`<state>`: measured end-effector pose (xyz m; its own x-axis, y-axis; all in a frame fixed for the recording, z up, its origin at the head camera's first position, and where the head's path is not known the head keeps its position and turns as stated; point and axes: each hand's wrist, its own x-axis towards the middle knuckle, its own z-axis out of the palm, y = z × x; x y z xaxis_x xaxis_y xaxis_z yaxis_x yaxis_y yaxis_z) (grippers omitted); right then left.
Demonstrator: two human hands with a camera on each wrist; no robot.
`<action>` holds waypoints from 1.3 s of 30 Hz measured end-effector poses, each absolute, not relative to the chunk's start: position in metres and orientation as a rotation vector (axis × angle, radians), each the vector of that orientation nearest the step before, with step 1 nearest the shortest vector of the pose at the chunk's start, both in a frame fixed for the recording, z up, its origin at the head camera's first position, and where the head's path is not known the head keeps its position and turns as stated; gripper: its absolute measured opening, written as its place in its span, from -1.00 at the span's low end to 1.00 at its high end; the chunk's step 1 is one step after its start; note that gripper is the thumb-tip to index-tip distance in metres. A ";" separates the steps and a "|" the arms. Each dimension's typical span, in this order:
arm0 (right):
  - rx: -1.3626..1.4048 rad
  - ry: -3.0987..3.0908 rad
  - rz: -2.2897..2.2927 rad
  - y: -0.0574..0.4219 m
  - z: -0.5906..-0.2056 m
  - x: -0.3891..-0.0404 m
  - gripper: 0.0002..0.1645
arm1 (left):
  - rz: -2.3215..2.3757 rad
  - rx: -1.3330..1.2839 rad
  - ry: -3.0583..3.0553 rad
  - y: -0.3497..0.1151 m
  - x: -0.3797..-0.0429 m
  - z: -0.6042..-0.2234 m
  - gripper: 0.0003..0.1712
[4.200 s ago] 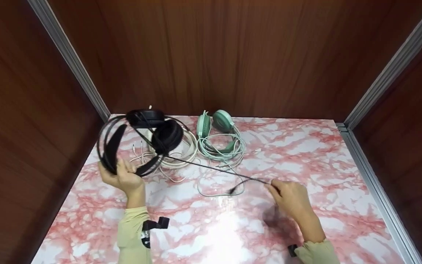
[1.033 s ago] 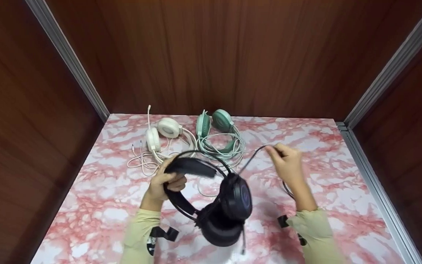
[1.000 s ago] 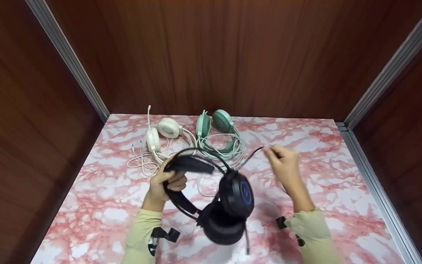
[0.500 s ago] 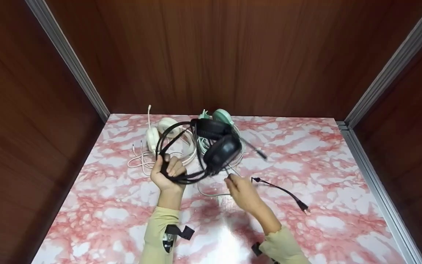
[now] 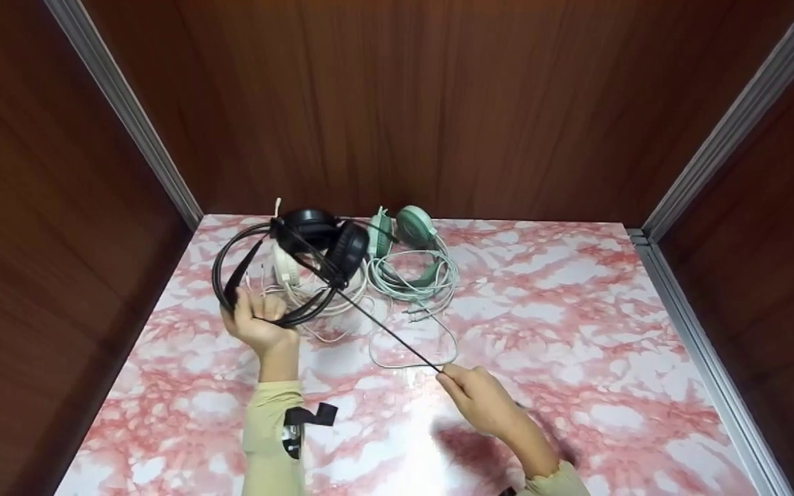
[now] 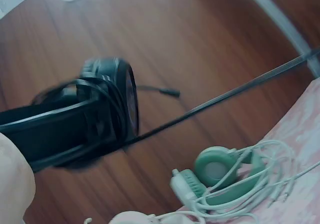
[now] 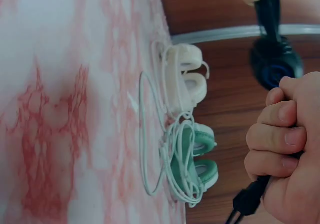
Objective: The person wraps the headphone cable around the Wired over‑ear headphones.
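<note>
A black headset (image 5: 349, 251) with a boom microphone (image 6: 170, 92) is held up over the table. My left hand (image 5: 259, 324) grips its headband at the left. Its black cable (image 5: 390, 332) runs in a straight line from the ear cups to my right hand (image 5: 483, 399), whose fingers curl round it. Loops of the cable (image 6: 117, 101) lie about the ear cups in the left wrist view. Below my right fist, in the right wrist view, hangs a cable splitter (image 7: 248, 196) where the cord divides in two.
Behind the black headset lies a white headset (image 7: 175, 78), partly hidden in the head view. Beside it a green headset (image 5: 414, 227) rests with its pale cable (image 5: 449, 275) coiled over it. Wood-grain panels (image 5: 397, 103) enclose the red-and-white marbled table (image 5: 576, 303) on three sides.
Within the last second the black headset has turned over and swung left with my left hand. My right hand has moved down, and the cable between the hands has drawn straight.
</note>
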<state>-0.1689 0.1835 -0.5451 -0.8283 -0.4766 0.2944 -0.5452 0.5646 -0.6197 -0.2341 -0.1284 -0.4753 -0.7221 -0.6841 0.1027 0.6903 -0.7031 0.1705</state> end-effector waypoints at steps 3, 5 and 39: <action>0.904 -2.686 1.098 0.184 -0.543 -0.169 -0.60 | -2.270 -0.053 -0.325 -0.132 -0.234 -0.479 -0.68; 0.914 -2.682 1.081 0.184 -0.542 -0.169 -0.59 | -2.236 -0.048 -0.351 -0.132 -0.232 -0.481 -0.71; 0.903 -2.808 1.389 0.229 -0.499 -0.166 -0.70 | -1.566 -0.131 -1.261 -0.153 -0.221 -0.473 -0.76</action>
